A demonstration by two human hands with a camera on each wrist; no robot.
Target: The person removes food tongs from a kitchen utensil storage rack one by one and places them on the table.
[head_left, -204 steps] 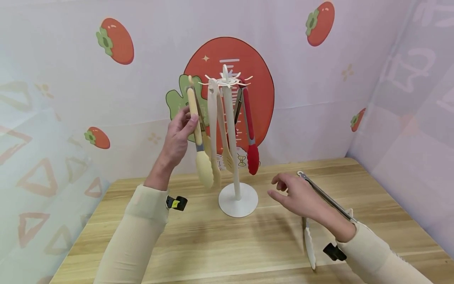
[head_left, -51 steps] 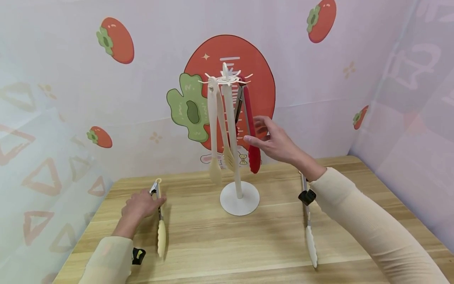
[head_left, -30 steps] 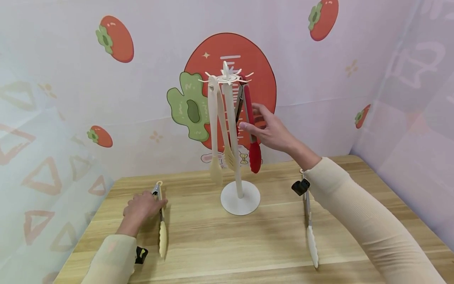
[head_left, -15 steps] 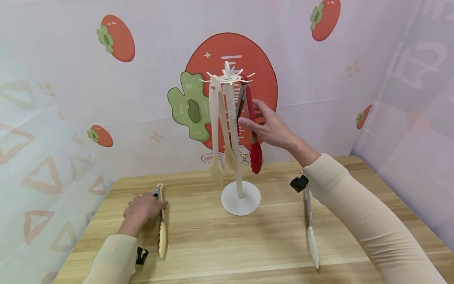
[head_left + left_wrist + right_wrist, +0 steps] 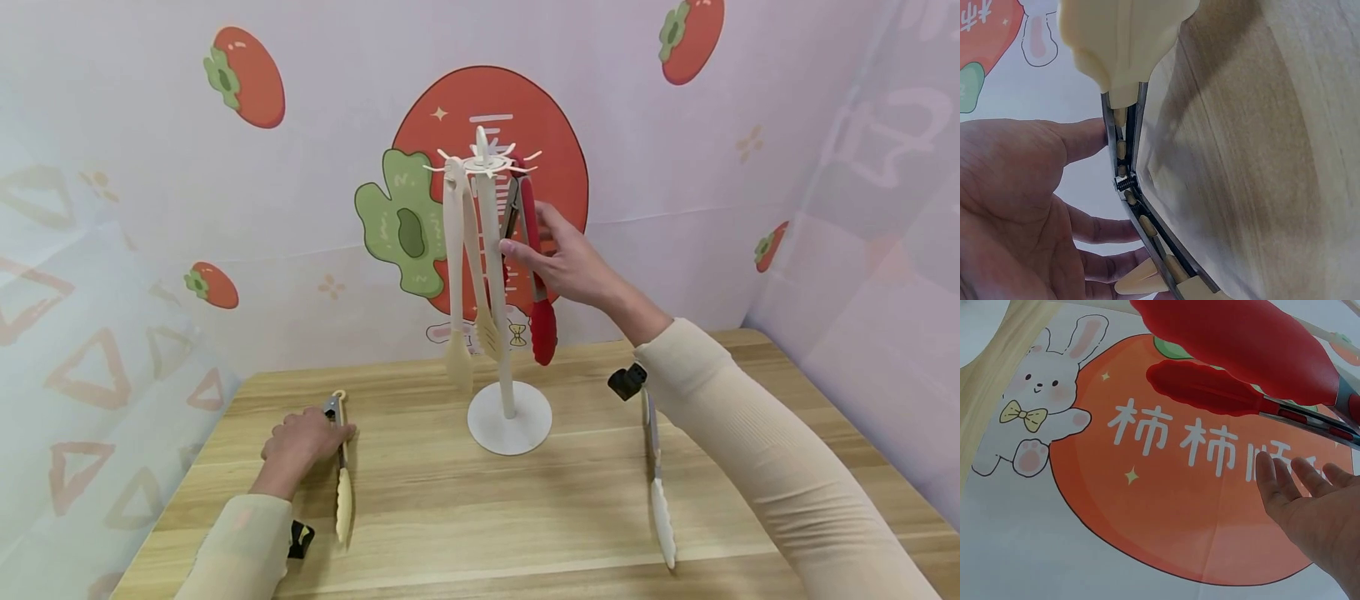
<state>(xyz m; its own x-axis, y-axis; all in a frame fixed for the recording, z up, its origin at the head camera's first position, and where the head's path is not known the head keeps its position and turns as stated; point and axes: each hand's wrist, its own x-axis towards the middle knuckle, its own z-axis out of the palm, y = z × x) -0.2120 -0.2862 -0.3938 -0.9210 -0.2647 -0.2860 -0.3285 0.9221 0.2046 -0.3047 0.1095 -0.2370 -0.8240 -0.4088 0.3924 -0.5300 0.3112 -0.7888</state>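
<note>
My left hand (image 5: 300,437) lies over cream-tipped tongs (image 5: 343,504) on the table at left, holding them. The left wrist view shows the thumb and fingertips against the metal arms of these tongs. My right hand (image 5: 566,262) is raised at the red tongs (image 5: 543,332), which hang from a white utensil stand (image 5: 498,333). Its thumb crosses in front of the red handle and its fingers are behind. In the right wrist view a gap shows between the fingers and the tongs, and the thumb is hidden.
White-tipped tongs (image 5: 663,525) lie on the table (image 5: 450,517) at right, partly under the right forearm. A pale pair of tongs (image 5: 455,250) hangs on the stand's left side. A printed cloth backdrop (image 5: 315,167) rises behind the table.
Since the earliest frame, the cream tongs have come off the stand onto the table at left. My right hand has gone from near the white-tipped tongs up to the red ones, lately rising slightly.
</note>
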